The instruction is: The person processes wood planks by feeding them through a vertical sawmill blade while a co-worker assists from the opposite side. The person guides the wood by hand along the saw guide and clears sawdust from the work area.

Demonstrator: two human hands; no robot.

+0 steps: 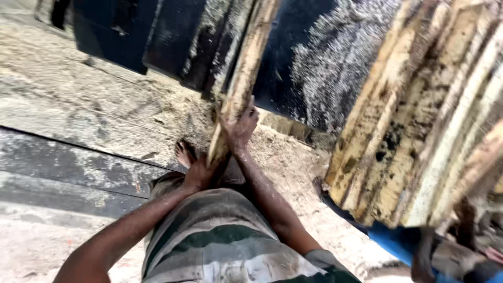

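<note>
Plank gripped in both hands over a sawdust floor

Plank point(242, 78) is standing nearly upright, leaning slightly to the right at its top, and it is running out of view at the upper edge. Behind the plank, dark panels point(309, 57) dusted with sawdust are leaning in a row. Well to the right of the plank, a stack of pale, stained boards point(419, 115) is filling the view and blocking whatever lies beyond it. Below that stack, a blue pipe-like piece point(398, 241) is showing, with another person's hand point(492, 254) at the far lower right. Left of the plank, the floor point(78, 105) is lying thick with sawdust, and a dark strip is crossing it. A bare foot point(183, 153) is resting on the floor just left of the plank's lower end.

Left hand point(199, 175) is wrapping closed around the plank's bottom end, arm reaching up from the lower left. Right hand point(238, 126) is clasping the plank higher up, fingers curled around its right edge, forearm rising steeply over the striped shirt point(220, 241).
</note>
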